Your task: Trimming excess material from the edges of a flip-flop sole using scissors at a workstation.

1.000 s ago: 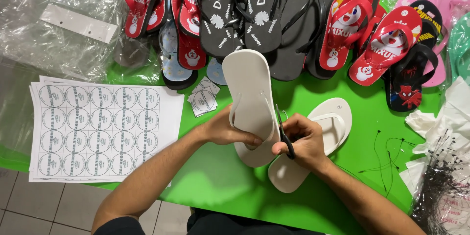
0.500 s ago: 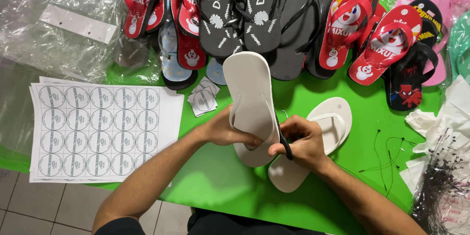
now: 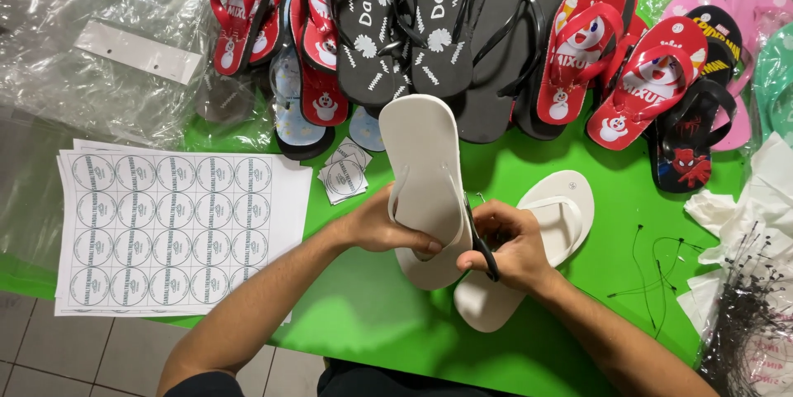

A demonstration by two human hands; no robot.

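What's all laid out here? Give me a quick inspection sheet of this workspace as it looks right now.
Surface: green table.
Job's things: white flip-flop held sole-up; second white flip-flop lying beside it, strap up.
Clutter: sheet of round labels, cut labels, heap of black, red and pink flip-flops, clear plastic bags, white rags.
Grippers: left hand grips the white flip-flop; right hand holds black scissors at its strap.
Cables: thin black ties, loose and bundled.
Surroundings: tiled floor.
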